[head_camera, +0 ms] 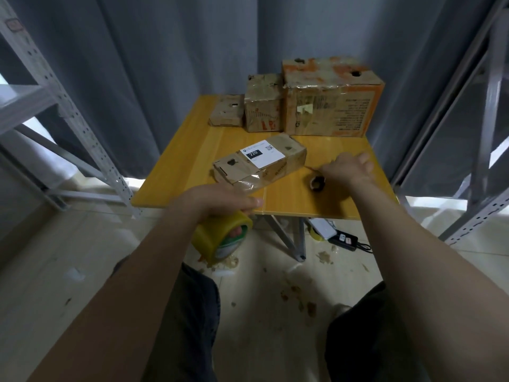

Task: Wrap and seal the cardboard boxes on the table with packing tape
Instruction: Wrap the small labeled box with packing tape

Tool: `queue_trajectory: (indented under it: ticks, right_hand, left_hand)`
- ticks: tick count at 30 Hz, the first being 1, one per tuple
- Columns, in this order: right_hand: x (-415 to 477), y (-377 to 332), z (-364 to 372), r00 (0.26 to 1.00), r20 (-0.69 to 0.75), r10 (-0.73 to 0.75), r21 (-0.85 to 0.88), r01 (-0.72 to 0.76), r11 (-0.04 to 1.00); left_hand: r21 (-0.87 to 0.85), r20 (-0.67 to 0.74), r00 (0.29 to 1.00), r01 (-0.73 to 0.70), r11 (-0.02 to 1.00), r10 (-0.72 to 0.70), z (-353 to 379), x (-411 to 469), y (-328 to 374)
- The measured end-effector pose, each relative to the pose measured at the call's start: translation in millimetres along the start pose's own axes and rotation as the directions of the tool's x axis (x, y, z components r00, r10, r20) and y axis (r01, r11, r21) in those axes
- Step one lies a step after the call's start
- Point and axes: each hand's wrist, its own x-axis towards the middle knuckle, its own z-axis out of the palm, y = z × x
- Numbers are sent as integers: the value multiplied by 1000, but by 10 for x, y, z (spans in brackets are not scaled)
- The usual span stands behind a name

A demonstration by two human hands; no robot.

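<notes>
A long flat cardboard box [286, 157] with a white "220" label lies at an angle in the middle of the yellow table [190, 153]. My left hand [217, 201] grips a yellow roll of packing tape [213, 238] just off the table's front edge. A clear strip of tape [248, 183] runs from the roll to the box's near end. My right hand [348, 169] is over the table to the right of the box and pinches a thin pointed tool [312, 168] whose tip points at the box.
A small dark tape core [316, 183] sits on the table under my right hand. Three taped boxes stand along the back: small [227, 114], medium [263, 106], large [330, 97]. Metal shelving flanks both sides. A power adapter [344, 239] and tape scraps lie on the floor.
</notes>
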Motion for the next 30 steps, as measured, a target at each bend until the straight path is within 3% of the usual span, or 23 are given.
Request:
queue_trajectory:
  ticks: [2,4,7,9,11,15,18,21,24,27,30]
  right_hand:
    - [-39,-128,17,944,-207,-258,142,290,946]
    - [-155,-360,80,816,-302,-493,220,563,797]
    - [-315,-775,283,598,-208,-774,105,801,590]
    - [-363,-1009,459,453,-114,-884,-11,890,457]
    - [-350,-1175,604,381,-28,-924,-59,922,382]
    - [-305,-1315,788,349,64,-935,-97,935,342]
    - [-307,-1263,836,292,26,-956,-105,952,288]
    - [-329,-1139,887,220,-29,-975,-230,948,221]
    - [-325,-1099,919,204,-13,-979,-319,927,197]
    - [-311,-1108,885,196,-2,-981,-213,958,192]
    - [-255,-1075,846,251,74,-965,-91,965,245]
  left_hand:
    - [57,95,995,-9,998,4,98,31,-2]
    - [68,170,985,-23,997,12,187,105,-9]
    - [108,248,968,-66,992,37,295,241,-27]
    - [51,346,938,-53,997,32,359,302,-24]
    - [11,414,909,-65,998,55,413,339,-25]
    - [-81,479,874,-55,995,87,518,382,-32]
    - [-35,488,872,-25,999,39,555,425,-22]
    - [94,466,884,-83,992,30,604,465,-3]
    - [127,501,865,-103,987,26,647,492,-7]
    - [119,534,845,-106,987,27,661,484,2]
    - [94,535,844,-95,991,30,649,469,29]
